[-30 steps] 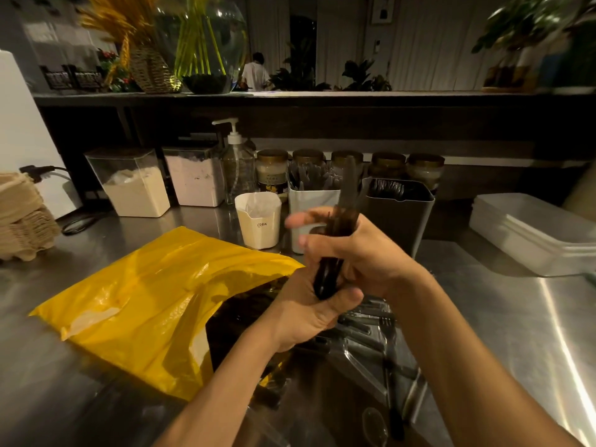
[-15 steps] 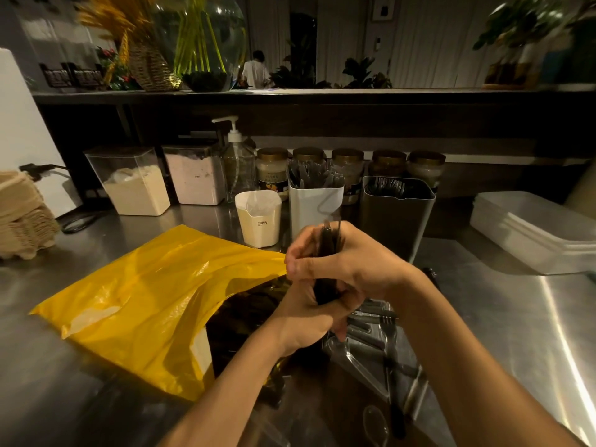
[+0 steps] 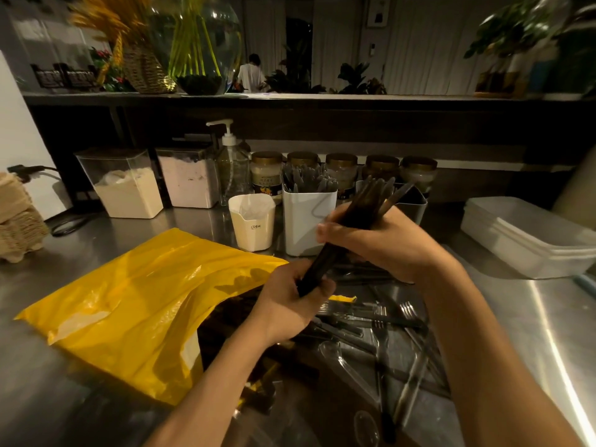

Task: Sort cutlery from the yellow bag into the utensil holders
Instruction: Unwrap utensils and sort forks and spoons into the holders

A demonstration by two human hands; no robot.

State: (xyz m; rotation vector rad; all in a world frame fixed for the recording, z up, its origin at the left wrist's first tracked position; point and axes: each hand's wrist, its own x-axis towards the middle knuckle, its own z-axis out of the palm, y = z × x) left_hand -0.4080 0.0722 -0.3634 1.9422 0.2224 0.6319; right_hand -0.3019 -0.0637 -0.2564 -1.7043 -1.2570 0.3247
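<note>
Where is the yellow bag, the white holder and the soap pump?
yellow bag (image 3: 129,301), head view, middle of its crinkled top side.
white holder (image 3: 300,221), head view, its front wall.
soap pump (image 3: 231,175), head view, the clear bottle body.

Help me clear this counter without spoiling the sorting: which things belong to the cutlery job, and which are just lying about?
Job: yellow bag, cutlery bundle gripped by left hand and right hand, loose cutlery on the counter, white holder, grey holder.
Lying about: pump bottle, powder boxes, jars, white tray.
</note>
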